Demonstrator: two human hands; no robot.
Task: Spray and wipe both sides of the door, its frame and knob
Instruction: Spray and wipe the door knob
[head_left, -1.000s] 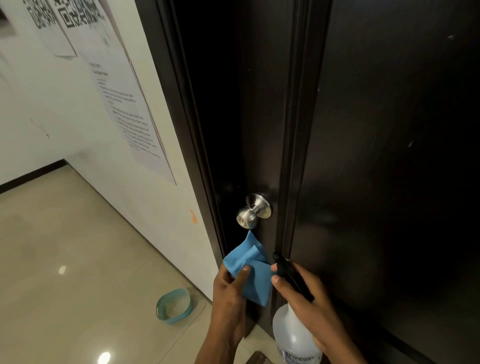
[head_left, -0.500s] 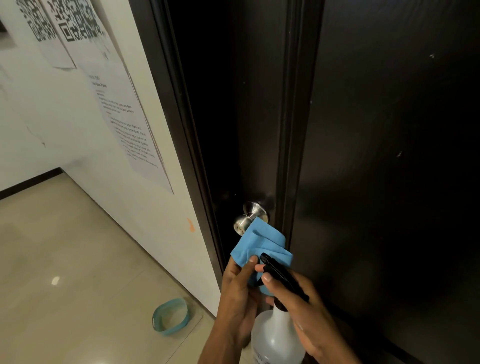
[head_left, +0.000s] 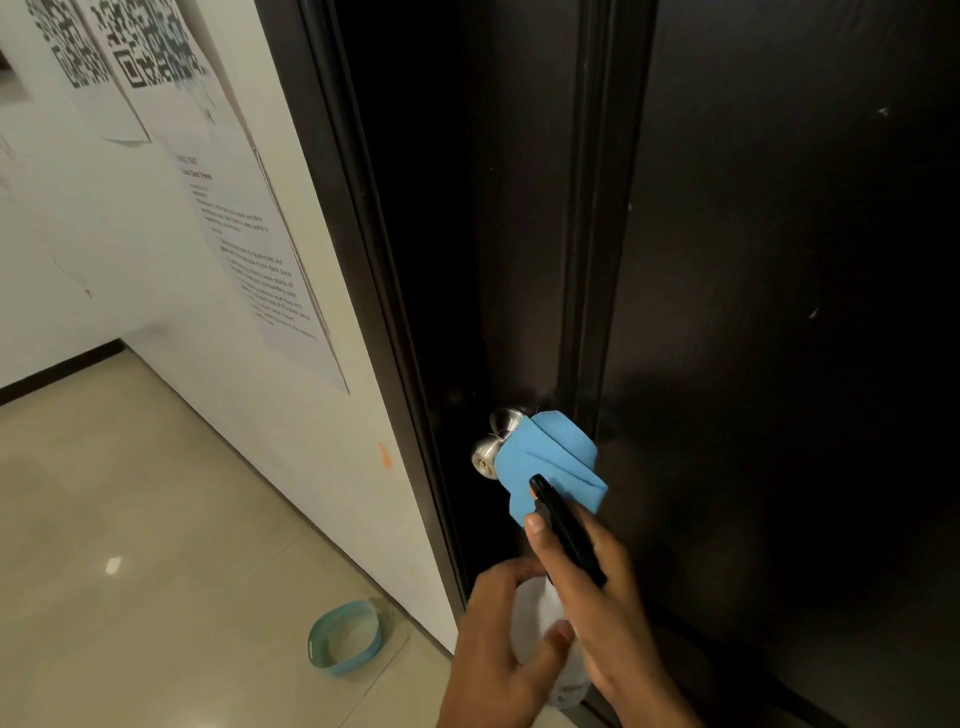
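Observation:
The dark brown door (head_left: 467, 260) fills the middle, with its dark frame (head_left: 332, 208) along the white wall. A blue cloth (head_left: 550, 467) hangs draped over the silver knob (head_left: 485, 460), and no hand holds it. My right hand (head_left: 613, 613) grips the black trigger head of the clear spray bottle (head_left: 540, 608), nozzle pointing at the cloth. My left hand (head_left: 493, 649) is blurred below it, thumb across the bottle's body and fingers curled round its neck.
A wide dark panel (head_left: 779, 364) stands to the right of the door. Printed paper sheets (head_left: 244, 249) hang on the white wall at left. A teal ring-shaped band (head_left: 343, 639) lies on the beige tiled floor by the wall's foot.
My left hand lifted the cloth onto the knob, let it go and dropped to the bottle. My right hand raised the bottle's nozzle toward the knob.

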